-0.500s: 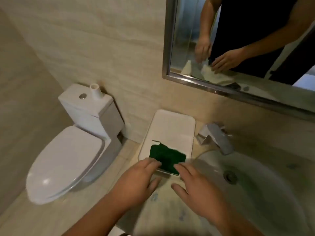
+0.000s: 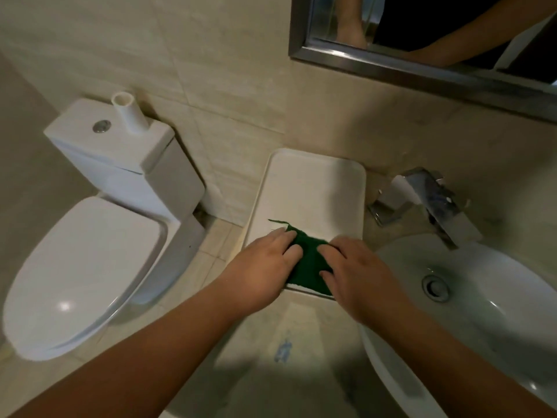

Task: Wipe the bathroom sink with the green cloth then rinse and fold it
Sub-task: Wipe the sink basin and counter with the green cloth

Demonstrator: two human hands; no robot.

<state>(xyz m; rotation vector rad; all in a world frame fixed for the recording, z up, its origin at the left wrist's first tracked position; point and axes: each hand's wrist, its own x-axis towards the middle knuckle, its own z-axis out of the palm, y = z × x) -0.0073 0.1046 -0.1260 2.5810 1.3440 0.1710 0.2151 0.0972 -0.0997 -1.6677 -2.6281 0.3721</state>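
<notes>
On the white tray (image 2: pixel 310 188), both flat hands' grips press the green cloth (image 2: pixel 309 260).

Both hands (image 2: pixel 304 267) press green cloth (image 2: pixel 310 263) on tray (image 2: pixel 313 182).

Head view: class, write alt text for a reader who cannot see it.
Both hands, left hand and right hand, press a green cloth onto a white tray between a toilet and a sink.
</notes>
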